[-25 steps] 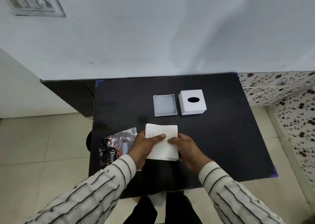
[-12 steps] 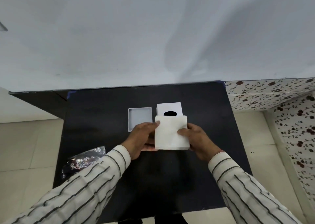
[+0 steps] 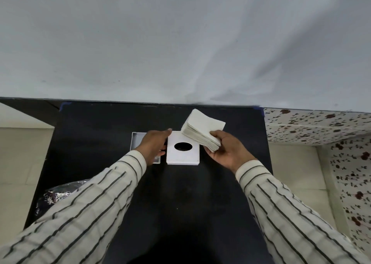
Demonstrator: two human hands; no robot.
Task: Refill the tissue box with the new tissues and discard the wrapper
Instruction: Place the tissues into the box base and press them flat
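A white tissue box point(image 3: 182, 155) with a black oval slot on top stands in the middle of the black table point(image 3: 200, 193). My left hand point(image 3: 153, 146) touches its left side, fingers curled along the upper left edge. Whether it grips the box I cannot tell. Left of the box lies its white tray-like base point(image 3: 136, 138), mostly hidden under that hand. My right hand point(image 3: 224, 150) holds a thick stack of white tissues point(image 3: 202, 130) tilted above the box's right rear corner. The crumpled dark wrapper point(image 3: 53, 195) lies at the table's left front, partly behind my left sleeve.
A grey-white wall point(image 3: 180, 43) rises directly behind the table. Speckled tiles point(image 3: 321, 127) run along the right side, and pale floor shows left and right of the table. My striped sleeves cover the near part of the table.
The tissue stack, held by both hands before, is now in my right hand alone, lifted right of the box. My left hand has let go and moved to the box's left side.
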